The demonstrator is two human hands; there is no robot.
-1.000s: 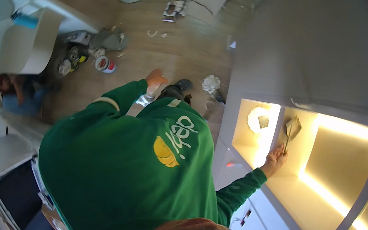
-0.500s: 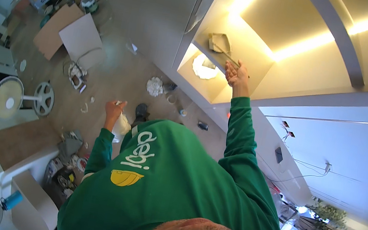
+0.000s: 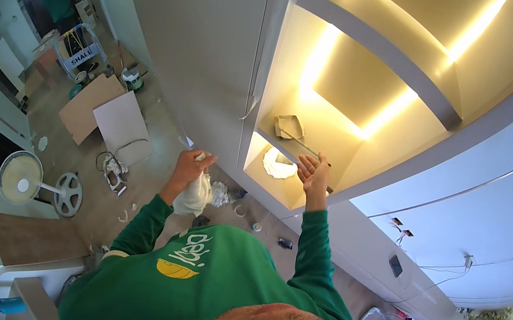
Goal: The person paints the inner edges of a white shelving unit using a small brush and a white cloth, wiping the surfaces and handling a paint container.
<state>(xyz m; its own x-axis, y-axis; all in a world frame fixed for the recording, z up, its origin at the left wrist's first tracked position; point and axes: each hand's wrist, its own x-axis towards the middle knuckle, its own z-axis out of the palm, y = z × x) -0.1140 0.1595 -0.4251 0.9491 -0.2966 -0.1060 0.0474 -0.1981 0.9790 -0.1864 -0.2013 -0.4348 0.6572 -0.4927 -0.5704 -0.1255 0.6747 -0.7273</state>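
A crumpled white cloth rag (image 3: 194,195) is hanging below the left hand (image 3: 191,166), which is closing around its top, in front of the pale cabinet door (image 3: 205,63). The right hand (image 3: 314,173) is reaching open-fingered at the edge of the lit cream-coloured shelf niche (image 3: 317,123), beside a white crumpled wad (image 3: 279,163) lying inside it.

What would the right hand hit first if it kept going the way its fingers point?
Probably the shelf edge of the lit niche, just beyond the right hand; past it lies the crumpled grey paper. Depth is hard to judge here.
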